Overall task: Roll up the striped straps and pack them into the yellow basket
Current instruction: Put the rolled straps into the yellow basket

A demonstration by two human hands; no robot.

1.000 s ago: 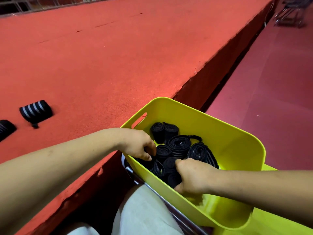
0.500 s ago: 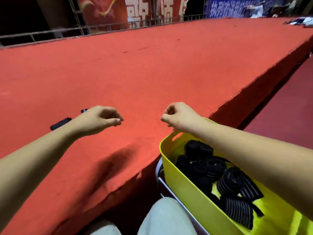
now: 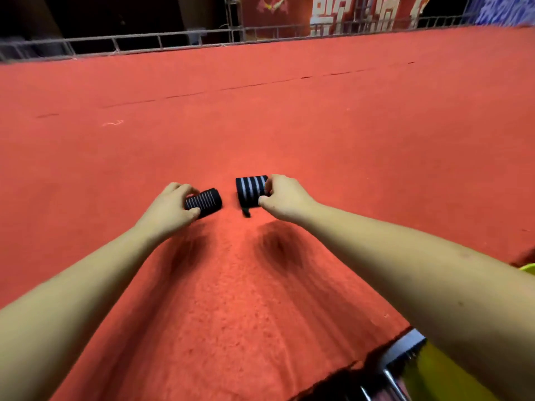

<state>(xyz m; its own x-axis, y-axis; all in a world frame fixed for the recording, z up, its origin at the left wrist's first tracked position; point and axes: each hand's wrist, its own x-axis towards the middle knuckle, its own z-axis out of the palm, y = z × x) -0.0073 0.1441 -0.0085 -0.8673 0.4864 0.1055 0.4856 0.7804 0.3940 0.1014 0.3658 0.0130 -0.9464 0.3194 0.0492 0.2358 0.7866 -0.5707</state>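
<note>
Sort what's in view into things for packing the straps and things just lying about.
For the job: left strap roll, gripped by the left hand; right strap roll, gripped by the right hand; yellow basket, lower right.
Lying about: red carpet; metal railing; banner.

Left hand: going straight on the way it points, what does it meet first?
The left hand grips the left rolled strap. Straight on, up and right, likely next: the right rolled strap, held by the right hand.

Two black, white-striped rolls; red carpet; yellow basket.
</note>
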